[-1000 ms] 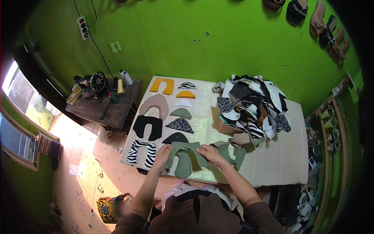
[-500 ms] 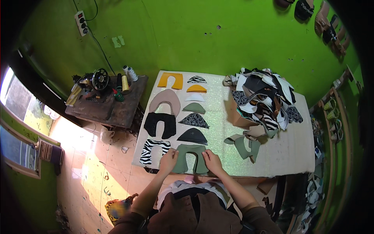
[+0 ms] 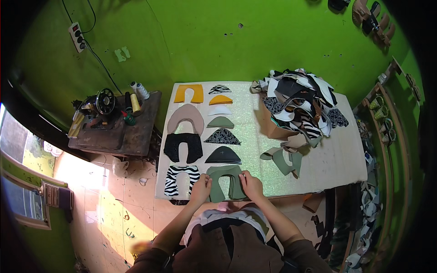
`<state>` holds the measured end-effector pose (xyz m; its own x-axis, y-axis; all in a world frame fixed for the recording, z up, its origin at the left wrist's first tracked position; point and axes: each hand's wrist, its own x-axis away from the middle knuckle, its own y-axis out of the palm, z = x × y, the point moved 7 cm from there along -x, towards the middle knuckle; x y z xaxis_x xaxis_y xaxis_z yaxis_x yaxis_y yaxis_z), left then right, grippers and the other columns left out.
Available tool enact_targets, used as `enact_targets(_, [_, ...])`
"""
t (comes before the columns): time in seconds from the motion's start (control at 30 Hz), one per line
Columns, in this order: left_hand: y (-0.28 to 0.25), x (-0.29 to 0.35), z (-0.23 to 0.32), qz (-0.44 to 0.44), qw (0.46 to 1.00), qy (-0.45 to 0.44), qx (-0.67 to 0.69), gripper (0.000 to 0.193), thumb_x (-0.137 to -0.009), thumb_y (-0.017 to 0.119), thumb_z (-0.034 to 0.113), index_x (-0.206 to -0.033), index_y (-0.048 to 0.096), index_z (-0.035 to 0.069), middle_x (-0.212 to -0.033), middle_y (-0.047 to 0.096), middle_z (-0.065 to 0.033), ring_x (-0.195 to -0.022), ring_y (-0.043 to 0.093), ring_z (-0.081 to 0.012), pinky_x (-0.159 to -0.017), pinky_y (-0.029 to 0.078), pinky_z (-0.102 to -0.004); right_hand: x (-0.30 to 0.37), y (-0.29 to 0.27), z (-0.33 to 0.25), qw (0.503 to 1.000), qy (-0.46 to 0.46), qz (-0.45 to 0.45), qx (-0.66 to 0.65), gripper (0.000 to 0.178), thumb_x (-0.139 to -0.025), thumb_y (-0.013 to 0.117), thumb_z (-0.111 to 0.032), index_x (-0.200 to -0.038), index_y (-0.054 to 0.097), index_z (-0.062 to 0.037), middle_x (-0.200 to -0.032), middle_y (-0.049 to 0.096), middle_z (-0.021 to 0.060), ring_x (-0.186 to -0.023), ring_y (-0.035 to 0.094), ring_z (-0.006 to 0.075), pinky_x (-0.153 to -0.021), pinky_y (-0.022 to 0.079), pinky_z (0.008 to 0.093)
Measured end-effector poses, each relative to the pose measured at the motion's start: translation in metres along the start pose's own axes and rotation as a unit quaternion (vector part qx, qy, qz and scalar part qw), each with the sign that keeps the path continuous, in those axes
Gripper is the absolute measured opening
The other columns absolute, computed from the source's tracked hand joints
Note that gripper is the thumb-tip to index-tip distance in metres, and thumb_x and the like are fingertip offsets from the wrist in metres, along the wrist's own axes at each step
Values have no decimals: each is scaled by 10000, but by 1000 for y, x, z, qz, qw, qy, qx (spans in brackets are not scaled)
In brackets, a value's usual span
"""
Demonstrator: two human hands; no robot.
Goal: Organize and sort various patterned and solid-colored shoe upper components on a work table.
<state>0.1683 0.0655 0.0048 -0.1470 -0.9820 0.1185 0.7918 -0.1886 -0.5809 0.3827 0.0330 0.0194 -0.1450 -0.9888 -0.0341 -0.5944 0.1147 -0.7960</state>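
Observation:
At the near edge of the table, a small stack of green U-shaped cut pieces (image 3: 236,187) lies with its opening toward me, its layers slightly offset. My left hand (image 3: 200,188) pinches the stack's left side. On the opposite side, my right hand (image 3: 251,186) grips the right edge between thumb and fingers. Left of the stack lies a zebra-print U-shaped piece (image 3: 171,183). Beyond it come a black (image 3: 171,149), a beige (image 3: 178,119) and a yellow U-shaped piece (image 3: 197,94). Dark grey half-moon pieces (image 3: 223,156) sit just past the green stack.
More half-moon pieces, including black patterned (image 3: 223,137), green (image 3: 220,123) and yellow (image 3: 221,100), form a column. A cardboard box (image 3: 274,129) heaped with scraps (image 3: 298,98) stands at the right, with green offcuts (image 3: 287,163) before it. A sewing machine (image 3: 104,102) stands on the left.
The upper green layers have shifted against each other, so more edges show around the opening. Both hands keep their hold. The whole view has swung slightly right.

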Motion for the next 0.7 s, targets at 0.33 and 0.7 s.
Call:
enact_targets(0.33, [-10, -6, 4, 2, 999, 2, -50, 213, -879, 531, 204, -975, 529, 13, -837, 639, -166, -773, 630, -338, -651, 495, -400, 1, -3, -8, 999, -15, 5, 40, 244, -898, 511, -300, -991, 565, -81, -672, 620, 171, -599, 612, 354, -527, 462, 452])
enact_targets(0.7, [-30, -13, 29, 78, 979, 105, -158, 190, -847, 525, 151, -990, 551, 29, -965, 603, -161, -819, 607, -316, -689, 484, -412, -2, -15, -38, 984, -135, 89, 75, 272, -795, 601, -141, -1042, 547, -41, -1022, 539, 144, -971, 520, 312, -800, 425, 406])
